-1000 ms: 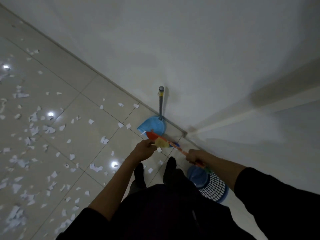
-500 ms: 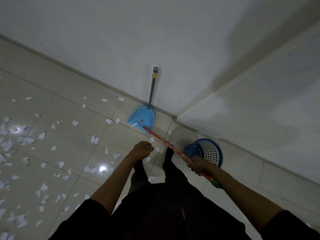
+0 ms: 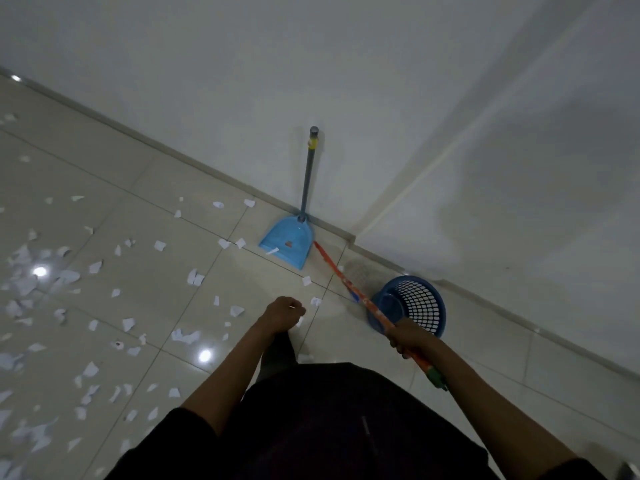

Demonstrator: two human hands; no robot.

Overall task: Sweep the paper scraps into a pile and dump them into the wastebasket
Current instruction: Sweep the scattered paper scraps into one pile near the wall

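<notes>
R hand point(image 3: 410, 337) grasps broom handle point(image 3: 349, 287); L hand point(image 3: 284, 314) curled, holding nothing; wastebasket point(image 3: 415, 306) beside wall.

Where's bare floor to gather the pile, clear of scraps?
Barest: the tile between the wastebasket, the dustpan and the wall, where the broom gripped by the right hand lies; also the floor right of the wastebasket along the baseboard. Crowded: paper scraps thicken leftward; a few lie by the left hand.
</notes>
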